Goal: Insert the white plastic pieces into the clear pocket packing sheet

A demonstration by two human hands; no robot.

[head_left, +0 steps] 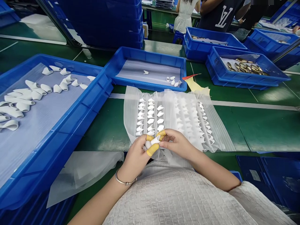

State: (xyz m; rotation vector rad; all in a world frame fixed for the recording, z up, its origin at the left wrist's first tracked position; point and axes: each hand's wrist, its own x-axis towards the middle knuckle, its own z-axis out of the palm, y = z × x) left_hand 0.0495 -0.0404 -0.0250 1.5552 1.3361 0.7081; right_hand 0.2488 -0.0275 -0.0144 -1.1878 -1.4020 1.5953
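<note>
From my remote seat, I see a large blue tray (77, 125) to the left of the left hand, with many loose white hollow caps (22, 107) lying on its lined floor. Below and beside that hand hangs a translucent plastic sheet (86, 175). The left hand (138, 150), with a bracelet (126, 182) at its wrist, has thumb and fingers closed on a white hollow cap (155, 140), its thumb in a yellow finger cot (152, 150). Straight ahead of both hands, a smaller blue tray (147, 86) holds only a few more caps. Just beyond the fingertips, a ribbed translucent wrap (130, 109) lies on the counter (257, 125) with caps set in columns: those at left are plain to see, the middle ones blurred under film. The right hand (178, 143) seems to pinch the held cap's far end between thumb and index finger. Beyond it lies a yellow paper slip (198, 86); farther right, a blue bin (246, 82) carries gold-toned spoon-like pieces (248, 67). I judge the wrap well filled, while the cap in hand and the loose ones remain unplaced.
</note>
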